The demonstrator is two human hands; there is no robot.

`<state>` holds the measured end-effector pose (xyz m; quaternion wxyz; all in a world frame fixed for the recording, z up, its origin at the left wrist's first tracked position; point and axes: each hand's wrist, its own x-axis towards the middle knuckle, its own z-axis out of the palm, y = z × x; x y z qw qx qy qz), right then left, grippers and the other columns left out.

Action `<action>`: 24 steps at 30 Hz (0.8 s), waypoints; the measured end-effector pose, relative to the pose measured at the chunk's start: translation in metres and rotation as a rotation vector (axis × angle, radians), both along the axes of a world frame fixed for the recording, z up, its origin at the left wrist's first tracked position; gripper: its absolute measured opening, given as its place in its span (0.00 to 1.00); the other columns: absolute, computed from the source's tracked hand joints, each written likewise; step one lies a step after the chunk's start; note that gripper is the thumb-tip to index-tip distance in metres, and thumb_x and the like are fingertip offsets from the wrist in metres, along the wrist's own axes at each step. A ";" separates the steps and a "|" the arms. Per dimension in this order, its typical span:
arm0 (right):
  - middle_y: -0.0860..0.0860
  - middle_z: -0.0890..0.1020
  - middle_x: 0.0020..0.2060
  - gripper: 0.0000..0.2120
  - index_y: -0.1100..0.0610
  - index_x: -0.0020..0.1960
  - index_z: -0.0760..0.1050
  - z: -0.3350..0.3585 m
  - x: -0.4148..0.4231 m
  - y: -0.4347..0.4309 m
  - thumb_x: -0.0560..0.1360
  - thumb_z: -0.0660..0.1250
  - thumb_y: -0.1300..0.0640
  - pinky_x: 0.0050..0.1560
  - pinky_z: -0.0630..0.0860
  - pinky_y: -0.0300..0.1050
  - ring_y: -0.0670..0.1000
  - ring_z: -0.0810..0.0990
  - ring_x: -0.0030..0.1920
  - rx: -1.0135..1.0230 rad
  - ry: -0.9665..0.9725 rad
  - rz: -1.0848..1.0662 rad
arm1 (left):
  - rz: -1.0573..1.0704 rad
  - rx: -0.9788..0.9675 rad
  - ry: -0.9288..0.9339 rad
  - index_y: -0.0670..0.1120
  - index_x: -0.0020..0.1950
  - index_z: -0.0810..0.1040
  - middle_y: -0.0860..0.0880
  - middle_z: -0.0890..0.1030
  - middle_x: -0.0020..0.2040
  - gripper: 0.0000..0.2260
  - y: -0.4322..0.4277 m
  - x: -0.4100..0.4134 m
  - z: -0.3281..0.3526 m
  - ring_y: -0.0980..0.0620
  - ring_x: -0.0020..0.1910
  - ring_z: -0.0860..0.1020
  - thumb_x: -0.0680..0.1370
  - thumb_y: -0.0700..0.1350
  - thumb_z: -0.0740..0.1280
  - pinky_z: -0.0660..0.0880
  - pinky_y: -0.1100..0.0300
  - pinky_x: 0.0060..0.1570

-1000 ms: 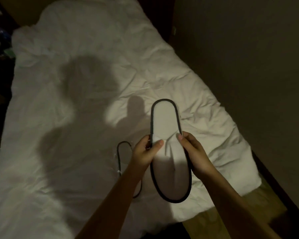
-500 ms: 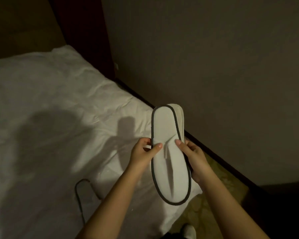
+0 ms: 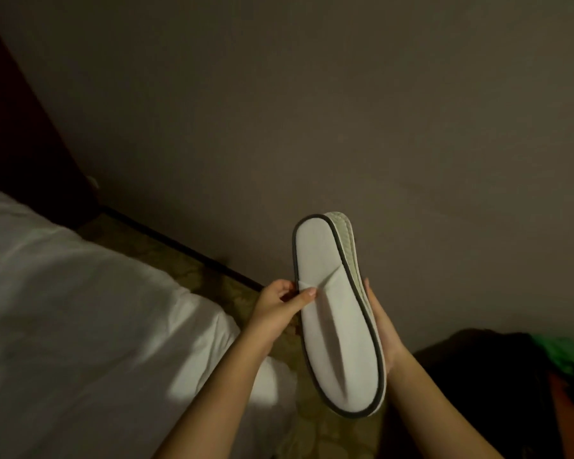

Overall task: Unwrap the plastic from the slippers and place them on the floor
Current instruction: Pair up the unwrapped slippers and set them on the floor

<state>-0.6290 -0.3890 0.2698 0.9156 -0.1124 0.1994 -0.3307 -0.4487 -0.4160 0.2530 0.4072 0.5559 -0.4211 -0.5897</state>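
A flat white slipper [image 3: 337,329] with dark grey edging is held in the air in front of the wall, its long axis pointing away from me. The ribbed sole of what looks like a second slipper shows behind its right edge. My left hand [image 3: 279,306] pinches the folded upper flap at the slipper's left side with thumb and fingers. My right hand [image 3: 380,329] cups the right edge from behind, mostly hidden by the slipper. No plastic wrap is visible on the slipper.
A bed with a white duvet [image 3: 80,309] fills the left. A strip of patterned floor [image 3: 212,286] runs between the bed and the grey wall [image 3: 345,111] with its dark skirting. A dark bag with green fabric [image 3: 570,366] sits at lower right.
The view has swung right, away from the bed toward the wall. Both hands carried the slipper off the bed over the floor strip. The other slipper on the duvet has left the view.
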 end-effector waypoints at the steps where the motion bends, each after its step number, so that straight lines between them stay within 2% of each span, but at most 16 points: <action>1: 0.64 0.84 0.49 0.30 0.66 0.60 0.77 -0.001 -0.009 -0.009 0.69 0.73 0.44 0.51 0.81 0.57 0.62 0.85 0.48 -0.021 0.012 -0.013 | -0.009 0.004 -0.007 0.53 0.44 0.78 0.57 0.83 0.43 0.09 -0.008 -0.007 0.001 0.63 0.42 0.81 0.69 0.52 0.74 0.73 0.75 0.32; 4: 0.60 0.86 0.49 0.27 0.63 0.58 0.80 -0.005 -0.027 -0.042 0.70 0.72 0.43 0.51 0.82 0.52 0.57 0.85 0.47 -0.039 0.142 -0.097 | -0.018 0.001 0.008 0.54 0.43 0.77 0.61 0.83 0.40 0.08 -0.039 -0.015 0.000 0.64 0.40 0.81 0.69 0.52 0.75 0.72 0.76 0.32; 6: 0.55 0.87 0.48 0.19 0.58 0.55 0.83 -0.006 -0.027 -0.066 0.74 0.67 0.45 0.51 0.81 0.47 0.52 0.86 0.48 -0.124 0.266 -0.186 | 0.008 -0.001 0.050 0.52 0.47 0.78 0.54 0.84 0.48 0.10 -0.061 -0.014 -0.002 0.59 0.47 0.81 0.69 0.51 0.75 0.75 0.69 0.40; 7: 0.54 0.87 0.45 0.16 0.56 0.53 0.84 -0.008 -0.027 -0.079 0.74 0.68 0.45 0.49 0.82 0.47 0.52 0.86 0.46 -0.139 0.383 -0.221 | 0.030 0.002 0.080 0.52 0.49 0.77 0.50 0.83 0.52 0.11 -0.073 -0.012 -0.003 0.55 0.50 0.81 0.70 0.50 0.74 0.75 0.65 0.43; 8: 0.54 0.87 0.44 0.15 0.55 0.52 0.84 -0.013 -0.028 -0.094 0.72 0.70 0.46 0.48 0.82 0.49 0.53 0.86 0.45 -0.135 0.537 -0.264 | 0.056 0.003 0.111 0.52 0.49 0.77 0.48 0.83 0.53 0.10 -0.086 -0.010 -0.004 0.52 0.51 0.81 0.71 0.48 0.74 0.76 0.62 0.44; 10: 0.58 0.86 0.50 0.17 0.55 0.56 0.81 -0.020 -0.028 -0.125 0.73 0.70 0.46 0.55 0.79 0.55 0.59 0.84 0.51 -0.196 0.772 -0.339 | 0.117 -0.001 0.158 0.53 0.49 0.75 0.48 0.82 0.51 0.09 -0.113 -0.002 -0.007 0.51 0.48 0.81 0.72 0.46 0.73 0.78 0.60 0.42; 11: 0.60 0.85 0.52 0.17 0.56 0.57 0.81 -0.020 -0.027 -0.141 0.73 0.70 0.47 0.54 0.79 0.55 0.61 0.83 0.52 -0.245 0.854 -0.372 | 0.146 -0.005 0.161 0.53 0.50 0.74 0.49 0.82 0.51 0.10 -0.127 0.003 -0.008 0.51 0.48 0.81 0.72 0.44 0.73 0.79 0.60 0.42; 12: 0.61 0.85 0.51 0.17 0.57 0.55 0.81 -0.020 -0.027 -0.159 0.73 0.71 0.48 0.49 0.79 0.51 0.61 0.84 0.50 -0.283 0.907 -0.414 | 0.173 -0.010 0.150 0.53 0.51 0.74 0.49 0.81 0.51 0.12 -0.143 0.008 -0.010 0.50 0.48 0.81 0.72 0.44 0.73 0.79 0.59 0.42; 14: 0.59 0.86 0.47 0.14 0.58 0.53 0.81 -0.013 -0.027 -0.196 0.71 0.73 0.51 0.42 0.81 0.49 0.58 0.86 0.45 -0.332 0.973 -0.505 | 0.240 -0.026 0.133 0.52 0.54 0.72 0.48 0.81 0.51 0.14 -0.175 0.022 -0.011 0.49 0.48 0.81 0.72 0.42 0.73 0.79 0.57 0.44; 18: 0.54 0.87 0.45 0.13 0.54 0.53 0.79 -0.004 -0.020 -0.268 0.71 0.73 0.50 0.43 0.81 0.50 0.56 0.86 0.44 -0.469 1.075 -0.559 | 0.295 -0.048 0.032 0.53 0.57 0.70 0.53 0.78 0.49 0.18 -0.234 0.051 -0.014 0.53 0.47 0.79 0.71 0.45 0.74 0.77 0.61 0.39; 21: 0.53 0.87 0.44 0.11 0.54 0.51 0.79 -0.006 -0.007 -0.311 0.71 0.73 0.51 0.39 0.81 0.47 0.55 0.86 0.43 -0.540 1.102 -0.552 | 0.327 -0.053 -0.007 0.59 0.50 0.71 0.55 0.79 0.49 0.15 -0.267 0.070 -0.023 0.54 0.47 0.80 0.70 0.48 0.74 0.77 0.61 0.38; 24: 0.54 0.87 0.44 0.10 0.55 0.51 0.80 -0.020 0.013 -0.342 0.71 0.73 0.53 0.44 0.81 0.51 0.56 0.86 0.44 -0.551 1.078 -0.464 | 0.399 -0.027 -0.022 0.60 0.47 0.72 0.51 0.80 0.52 0.14 -0.284 0.086 -0.040 0.53 0.48 0.81 0.69 0.49 0.75 0.77 0.62 0.39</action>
